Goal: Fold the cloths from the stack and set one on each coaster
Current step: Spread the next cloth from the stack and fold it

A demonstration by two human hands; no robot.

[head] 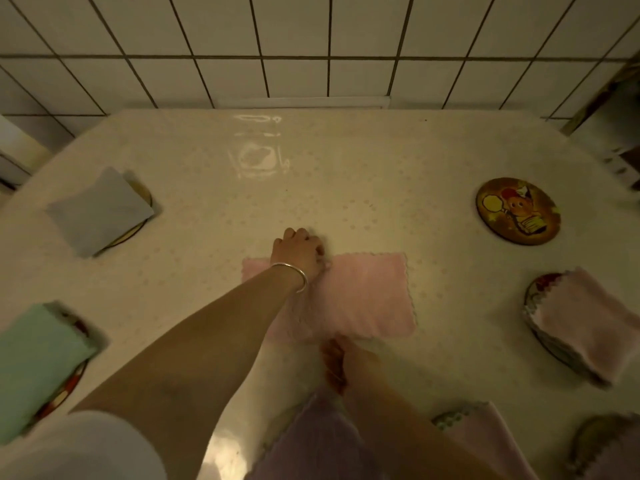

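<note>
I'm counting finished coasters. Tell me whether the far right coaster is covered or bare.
Bare. The far right coaster shows its whole cartoon picture, with no cloth on it. The pink cloth lies mid-table under both hands.

Bare table (398,188) lies between the pink cloth (363,296) and the uncovered coaster (517,211).

I stand over a pale cream glossy table cover with faint pink dots (381,174), which fills most of the frame. A bright window-like reflection (258,157) shines on it just above centre. Behind it, across the top of the frame, runs a wall of white rectangular tiles with dark grout (311,32). A thin silver bangle (294,275) circles my wrist near the centre. My white sleeve (76,448) fills the lower left corner.
</note>
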